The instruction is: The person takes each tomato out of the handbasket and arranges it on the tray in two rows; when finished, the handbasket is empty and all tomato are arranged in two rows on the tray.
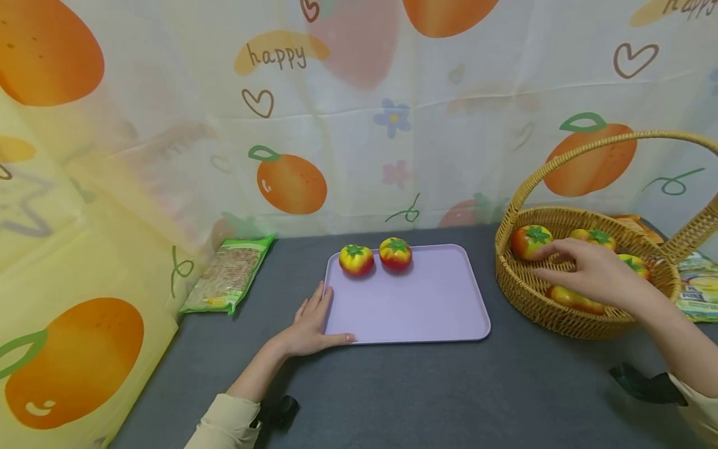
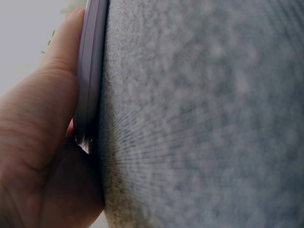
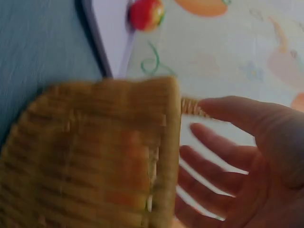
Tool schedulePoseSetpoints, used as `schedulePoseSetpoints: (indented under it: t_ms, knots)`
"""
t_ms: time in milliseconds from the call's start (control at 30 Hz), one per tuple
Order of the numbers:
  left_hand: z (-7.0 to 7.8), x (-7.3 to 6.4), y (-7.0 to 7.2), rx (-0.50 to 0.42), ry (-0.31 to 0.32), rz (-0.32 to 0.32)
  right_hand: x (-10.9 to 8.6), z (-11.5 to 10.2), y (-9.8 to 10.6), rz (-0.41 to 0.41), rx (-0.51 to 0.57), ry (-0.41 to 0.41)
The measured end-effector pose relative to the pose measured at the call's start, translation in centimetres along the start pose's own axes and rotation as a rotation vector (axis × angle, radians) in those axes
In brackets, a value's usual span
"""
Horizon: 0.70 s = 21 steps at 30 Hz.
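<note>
My left hand [image 1: 308,327] lies at the near left corner of a lilac tray [image 1: 421,312], fingers along its left edge and thumb along its front edge. In the left wrist view the thumb [image 2: 52,76] presses against the tray's side. Two red-and-yellow tomato-like fruits [image 1: 356,260] with green leaf tops sit at the tray's far left. Over a wicker basket [image 1: 561,324] hovers my right hand [image 1: 603,271], fingers spread and holding nothing. Beneath and around it are several similar fruits [image 1: 530,241] and a longer red-and-yellow fruit [image 1: 573,299], partly hidden by the hand.
A tall handle [image 1: 606,144] arches over the basket. Left of the tray lies a green-edged packet [image 1: 230,274]; another packet [image 1: 698,287] is to the basket's right. A fruit-printed cloth [image 1: 348,162] hangs behind the dark grey table [image 1: 392,393].
</note>
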State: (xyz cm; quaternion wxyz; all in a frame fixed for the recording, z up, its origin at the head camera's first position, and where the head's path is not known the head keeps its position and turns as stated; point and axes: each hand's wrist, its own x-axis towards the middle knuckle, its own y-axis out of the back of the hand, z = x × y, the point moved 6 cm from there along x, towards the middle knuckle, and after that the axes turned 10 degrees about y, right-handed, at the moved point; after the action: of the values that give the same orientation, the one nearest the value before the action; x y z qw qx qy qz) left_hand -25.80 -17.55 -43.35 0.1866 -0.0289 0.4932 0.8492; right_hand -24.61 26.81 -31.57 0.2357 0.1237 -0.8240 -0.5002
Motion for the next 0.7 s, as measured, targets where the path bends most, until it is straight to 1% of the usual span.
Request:
schedulePoseSetpoints:
  t_ms: [133,233,300,433,533,700]
  knots:
    - [0.0,0.0,0.0,0.005,0.001,0.001,-0.9,1.8,0.0,-0.133,-0.045,-0.043]
    - [0.0,0.0,0.0,0.006,0.002,0.000,-1.5,2.7,-0.3,-0.201,-0.059,-0.071]
    - [0.0,0.0,0.0,0.005,0.003,0.001,-1.7,3.0,-0.5,-0.226,-0.063,-0.081]
    - [0.0,0.0,0.0,0.003,0.004,0.001,-2.1,3.5,-0.8,-0.252,-0.048,-0.081]
    - [0.0,0.0,0.0,0.002,0.009,-0.001,-2.3,3.7,-1.1,-0.272,-0.036,-0.064]
    - [-0.1,0.1,-0.1,0.002,0.011,-0.004,-2.6,4.3,-1.8,-0.329,-0.022,-0.043]
